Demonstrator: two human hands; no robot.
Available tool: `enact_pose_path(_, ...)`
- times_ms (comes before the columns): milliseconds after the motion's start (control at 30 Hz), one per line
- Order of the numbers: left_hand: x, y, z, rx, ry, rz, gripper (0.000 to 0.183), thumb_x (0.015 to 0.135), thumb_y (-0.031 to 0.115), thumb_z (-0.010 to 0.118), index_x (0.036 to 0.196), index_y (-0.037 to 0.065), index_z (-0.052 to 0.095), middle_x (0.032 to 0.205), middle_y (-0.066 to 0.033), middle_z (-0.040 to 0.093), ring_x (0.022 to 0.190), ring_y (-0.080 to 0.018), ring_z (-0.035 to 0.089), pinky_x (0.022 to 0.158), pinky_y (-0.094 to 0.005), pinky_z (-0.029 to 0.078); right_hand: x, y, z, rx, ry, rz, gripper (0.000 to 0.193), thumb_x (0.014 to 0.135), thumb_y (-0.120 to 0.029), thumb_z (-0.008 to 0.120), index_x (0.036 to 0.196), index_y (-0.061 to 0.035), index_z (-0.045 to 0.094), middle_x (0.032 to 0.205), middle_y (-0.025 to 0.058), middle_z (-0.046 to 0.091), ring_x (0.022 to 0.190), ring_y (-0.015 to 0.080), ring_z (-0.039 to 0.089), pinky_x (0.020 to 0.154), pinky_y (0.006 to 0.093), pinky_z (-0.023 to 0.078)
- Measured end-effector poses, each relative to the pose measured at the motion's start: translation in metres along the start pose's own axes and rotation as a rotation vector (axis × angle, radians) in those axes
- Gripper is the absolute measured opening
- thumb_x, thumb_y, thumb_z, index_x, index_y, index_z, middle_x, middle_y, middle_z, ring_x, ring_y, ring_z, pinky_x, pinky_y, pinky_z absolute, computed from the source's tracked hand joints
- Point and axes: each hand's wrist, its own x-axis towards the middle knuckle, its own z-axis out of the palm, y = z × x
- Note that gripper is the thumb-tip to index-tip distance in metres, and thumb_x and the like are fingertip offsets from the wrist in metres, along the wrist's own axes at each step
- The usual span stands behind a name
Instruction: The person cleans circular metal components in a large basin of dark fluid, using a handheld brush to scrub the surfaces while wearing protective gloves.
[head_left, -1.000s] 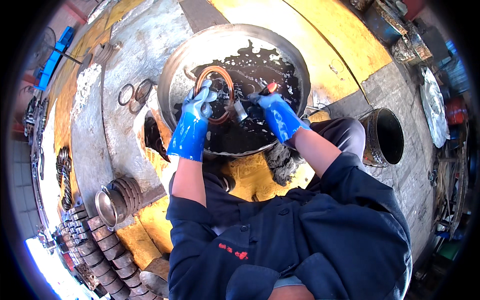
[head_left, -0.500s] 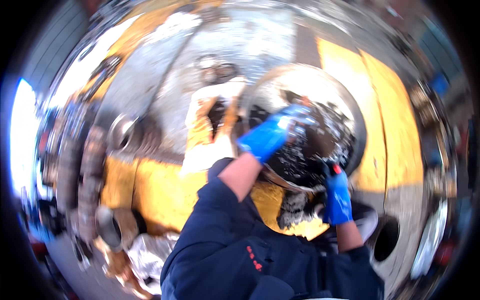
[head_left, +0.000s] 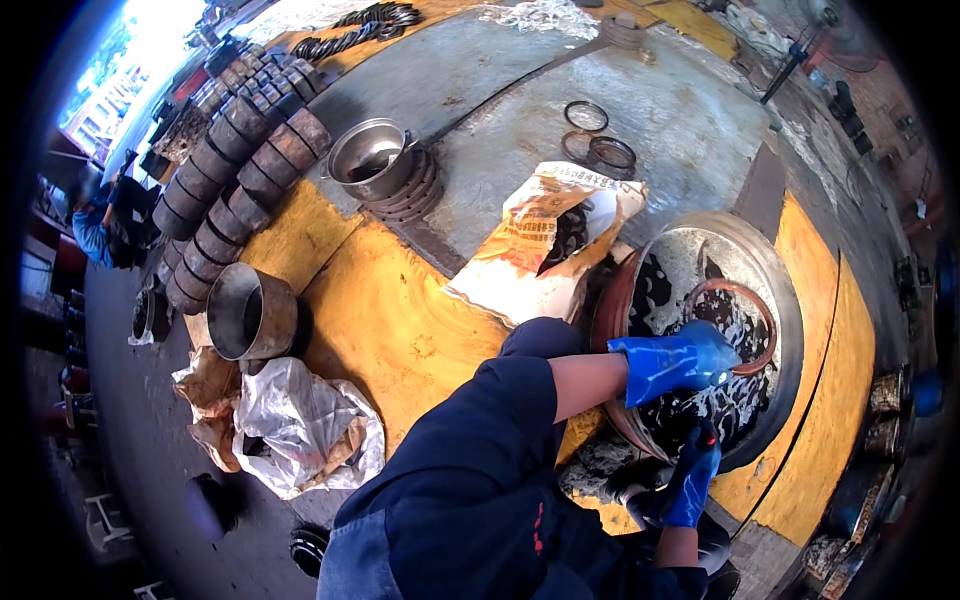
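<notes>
Brown ring [head_left: 768, 322] has shifted, with the view, from upper middle to right of frame, over dark liquid in the metal tub [head_left: 786, 400]. Left hand [head_left: 697, 358] has fingers grasping the ring's lower edge; right hand [head_left: 694, 482], lower right, clenched on a red-tipped tool [head_left: 708, 438], mostly hidden. Step looks like washing the ring; next move probably calls for a firm grip, slippery gloves. Farther out: paper bag [head_left: 520, 255], centre; steel pot [head_left: 372, 150], upper left.

Yellow floor panels [head_left: 400, 310], grey floor [head_left: 430, 80], bright daylight [head_left: 108, 75]
</notes>
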Motion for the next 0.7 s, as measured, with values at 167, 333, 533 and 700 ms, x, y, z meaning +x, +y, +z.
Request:
enact_pose_path(167, -0.01, 0.006, -0.005, 0.226, -0.109, -0.092, 0.028, 0.081, 0.018, 0.065, 0.109, 0.019, 0.071, 0.109, -0.0071, 0.071, 0.104, -0.0267, 0.068, 0.082, -0.0408, 0.055, -0.003, -0.02, 0.0, -0.093, -0.02, 0.003, 0.03, 0.092, -0.022, 0.063, 0.114, -0.0017, 0.066, 0.104, 0.0141, 0.071, 0.092, 0.0242, 0.068, 0.082, 0.0357, 0.053)
enact_pose_path(333, 0.001, 0.0, 0.007, 0.249, -0.012, -0.047, 0.028, 0.081, 0.016, 0.062, 0.108, 0.017, 0.071, 0.104, -0.0086, 0.072, 0.1, -0.0288, 0.069, 0.08, -0.0421, 0.054, -0.006, -0.004, 0.005, -0.102, 0.103, -0.052, 0.027, 0.093, -0.021, 0.061, 0.111, -0.001, 0.067, 0.097, 0.0168, 0.071, 0.089, 0.0266, 0.069, 0.08, 0.0364, 0.053)
enact_pose_path(533, -0.011, -0.003, 0.004, 0.323, 0.047, -0.062, 0.028, 0.076, 0.016, 0.065, 0.104, 0.017, 0.067, 0.094, -0.008, 0.072, 0.086, -0.027, 0.071, 0.07, -0.042, 0.056, -0.004, -0.038, 0.013, -0.06, 0.272, -0.083, 0.019, 0.084, -0.013, 0.069, 0.101, -0.0065, 0.071, 0.093, 0.0175, 0.07, 0.087, 0.0345, 0.068, 0.078, 0.0391, 0.054)
enact_pose_path(700, -0.001, 0.007, 0.025, 0.448, 0.056, 0.0, 0.026, 0.075, 0.016, 0.067, 0.1, 0.014, 0.063, 0.087, -0.007, 0.071, 0.082, -0.0268, 0.07, 0.07, -0.0429, 0.054, -0.009, -0.041, 0.007, -0.108, 0.296, -0.024, 0.022, 0.083, -0.017, 0.066, 0.105, -0.0123, 0.07, 0.101, 0.013, 0.07, 0.097, 0.0334, 0.066, 0.084, 0.0396, 0.053)
